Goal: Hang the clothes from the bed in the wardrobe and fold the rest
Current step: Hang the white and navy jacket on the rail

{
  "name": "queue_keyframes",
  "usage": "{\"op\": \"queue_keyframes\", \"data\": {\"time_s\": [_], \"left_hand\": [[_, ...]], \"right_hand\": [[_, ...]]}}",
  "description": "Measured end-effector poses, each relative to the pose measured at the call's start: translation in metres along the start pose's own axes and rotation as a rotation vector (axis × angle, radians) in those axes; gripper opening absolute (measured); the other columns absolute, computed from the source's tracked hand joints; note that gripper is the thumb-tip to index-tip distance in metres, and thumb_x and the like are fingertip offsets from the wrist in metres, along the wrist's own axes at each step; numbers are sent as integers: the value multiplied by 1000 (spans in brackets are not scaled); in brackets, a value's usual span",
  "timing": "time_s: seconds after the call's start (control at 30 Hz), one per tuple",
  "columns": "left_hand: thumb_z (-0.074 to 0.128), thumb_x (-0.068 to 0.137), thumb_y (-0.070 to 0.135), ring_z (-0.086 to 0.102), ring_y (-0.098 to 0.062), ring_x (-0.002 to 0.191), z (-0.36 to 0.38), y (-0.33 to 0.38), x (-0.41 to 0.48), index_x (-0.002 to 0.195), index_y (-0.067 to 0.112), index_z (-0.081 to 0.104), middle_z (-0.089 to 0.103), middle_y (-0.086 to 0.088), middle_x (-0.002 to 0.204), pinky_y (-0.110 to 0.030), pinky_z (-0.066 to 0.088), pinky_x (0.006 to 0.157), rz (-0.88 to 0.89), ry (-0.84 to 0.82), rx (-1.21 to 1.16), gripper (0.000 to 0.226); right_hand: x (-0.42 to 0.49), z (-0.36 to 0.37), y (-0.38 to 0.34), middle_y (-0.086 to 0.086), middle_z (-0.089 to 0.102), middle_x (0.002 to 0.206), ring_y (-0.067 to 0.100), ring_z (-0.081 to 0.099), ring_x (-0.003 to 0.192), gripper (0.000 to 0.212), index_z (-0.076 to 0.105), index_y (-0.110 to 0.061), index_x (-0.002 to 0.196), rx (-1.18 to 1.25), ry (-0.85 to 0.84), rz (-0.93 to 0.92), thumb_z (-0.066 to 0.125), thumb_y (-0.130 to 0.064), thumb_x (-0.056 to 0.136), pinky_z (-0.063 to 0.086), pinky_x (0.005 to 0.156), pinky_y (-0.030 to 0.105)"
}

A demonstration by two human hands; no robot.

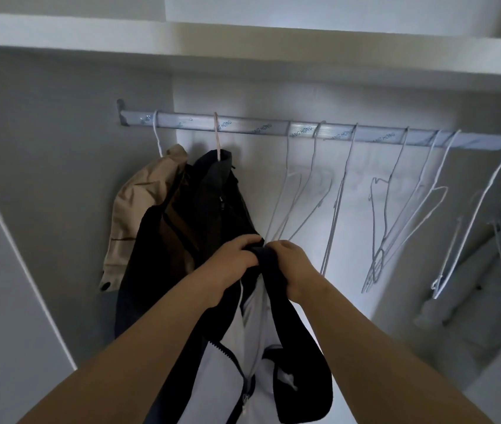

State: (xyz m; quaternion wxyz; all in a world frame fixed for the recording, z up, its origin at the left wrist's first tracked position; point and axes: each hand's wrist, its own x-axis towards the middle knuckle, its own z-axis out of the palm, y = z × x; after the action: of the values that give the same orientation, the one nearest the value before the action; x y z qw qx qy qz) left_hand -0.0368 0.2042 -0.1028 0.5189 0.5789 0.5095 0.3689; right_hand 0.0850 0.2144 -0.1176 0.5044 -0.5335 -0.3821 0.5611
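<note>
I stand facing the open wardrobe. Both hands hold up a dark navy and white zip jacket (261,347) by its collar. My left hand (234,260) grips the collar's left side and my right hand (292,264) grips its right side, close together. The jacket hangs down between my forearms, its zip partly open. Above runs the metal rail (258,128). On its left end hang a beige jacket (139,203) on a white hanger and a black and brown jacket (200,209) on a pink hanger (217,136).
Several bare wire hangers (395,203) hang along the middle and right of the rail. A white shelf (243,47) runs above the rail. A grey garment (472,286) lies low at the right. The wardrobe's grey side wall (44,179) is at the left.
</note>
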Motion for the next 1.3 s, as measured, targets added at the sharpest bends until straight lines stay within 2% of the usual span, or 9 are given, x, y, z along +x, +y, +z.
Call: {"op": "queue_keyframes", "data": {"time_s": [0.2, 0.27, 0.4, 0.57, 0.67, 0.9, 1.03, 1.2, 1.3], "left_hand": [[53, 87, 3, 59, -7, 88, 1, -3, 8, 98, 25, 64, 64, 4, 95, -13, 44, 67, -32, -49, -23, 27], [54, 87, 3, 59, -8, 89, 3, -5, 11, 99, 25, 64, 64, 3, 96, -13, 45, 69, -22, -60, -14, 27], [54, 89, 6, 58, -6, 89, 6, -6, 14, 111, 20, 62, 63, 4, 97, -11, 44, 66, -9, -81, 0, 28], [57, 89, 9, 60, -6, 87, 4, -7, 15, 110, 21, 63, 65, 4, 97, -10, 45, 63, -19, -97, -23, 25], [57, 89, 7, 62, -9, 86, -2, -5, 15, 109, 18, 65, 66, 1, 94, -12, 48, 65, -34, -92, -68, 24], [55, 90, 5, 64, -17, 89, -14, -5, 10, 108, 15, 66, 68, -6, 97, -23, 52, 81, -67, -104, -89, 24], [55, 90, 3, 64, -11, 80, -22, -2, 6, 94, 21, 67, 67, -1, 89, -14, 53, 70, -81, -170, -68, 22], [58, 89, 6, 63, -14, 88, -35, -5, 4, 112, 14, 66, 67, -6, 102, -16, 52, 74, -97, -129, -63, 26], [54, 89, 1, 63, -13, 84, -42, -6, 5, 104, 15, 68, 67, -4, 96, -14, 51, 71, -90, -81, -99, 25]], "right_hand": [[0, -14, 8, 2, 41, 55, 17, 37, 52, 23, 42, -11, 64, -225, 185, -145, 46, -3, 85, 33, 44, 21], [-2, -18, 11, 4, 52, 68, 16, 48, 57, 10, 48, -17, 90, -218, 224, -114, 56, -12, 86, 41, 48, 23], [-4, -25, 14, 3, 53, 68, 10, 50, 52, 35, 44, -16, 115, -270, 240, -91, 63, -14, 86, 42, 47, 20], [-3, -25, 15, 12, 46, 125, 23, 48, 104, 57, 38, -12, 134, -566, 588, -335, 60, -15, 82, 43, 84, 34], [-5, -16, 3, 8, 40, 135, 28, 40, 117, 55, 45, -19, 131, -837, 730, -528, 62, -19, 79, 31, 94, 36], [5, 11, -16, 7, 65, 94, 23, 49, 88, 24, 57, -11, 108, -1253, 501, -613, 44, -24, 92, 31, 72, 31], [14, 23, -18, 0, 47, 71, 13, 43, 57, 11, 35, -13, 90, -1070, 336, -357, 46, -16, 90, 28, 48, 25], [26, 26, -22, 22, 64, 100, 28, 59, 86, 21, 58, 4, 93, -588, 331, -263, 38, -4, 92, 44, 70, 27], [26, 31, -25, 18, 63, 94, 21, 52, 72, 21, 53, -4, 88, -423, 424, -351, 35, -11, 96, 38, 60, 25]]}}
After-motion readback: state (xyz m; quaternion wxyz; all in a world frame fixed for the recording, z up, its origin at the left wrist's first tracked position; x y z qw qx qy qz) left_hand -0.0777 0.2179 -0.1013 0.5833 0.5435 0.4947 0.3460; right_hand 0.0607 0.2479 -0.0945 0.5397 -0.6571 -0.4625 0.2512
